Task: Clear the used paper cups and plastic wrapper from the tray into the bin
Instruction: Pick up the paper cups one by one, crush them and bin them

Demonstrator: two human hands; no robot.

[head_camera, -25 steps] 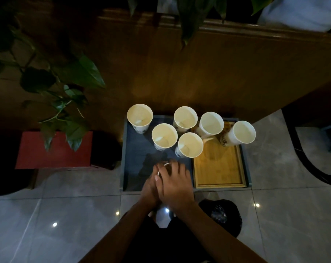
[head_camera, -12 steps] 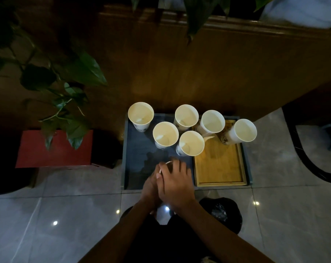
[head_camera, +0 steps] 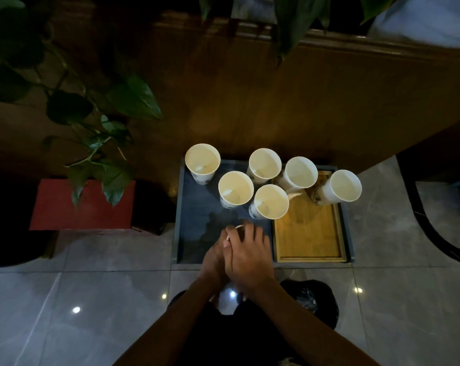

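Several white paper cups stand upright at the back of a grey tray [head_camera: 180,233], among them the leftmost cup [head_camera: 202,161] and the rightmost cup [head_camera: 342,187]. A crinkled scrap [head_camera: 314,199], possibly the plastic wrapper, lies at the foot of the rightmost cup. My right hand [head_camera: 247,256] is laid over another paper cup [head_camera: 236,227] at the tray's front, with only a bit of white rim showing. My left hand [head_camera: 213,260] presses against it from the left, mostly hidden under the right hand. A bin with a black liner [head_camera: 316,299] stands on the floor just right of my arms.
A bamboo board [head_camera: 310,236] fills the tray's right half. A wooden wall panel [head_camera: 276,101] rises directly behind the tray. A red box [head_camera: 65,207] and a leafy plant [head_camera: 99,143] are to the left. Grey glossy tiles [head_camera: 91,299] cover the floor.
Both hands stay clasped over the cup at the same spot on the tray's front. Only the view shifts slightly.
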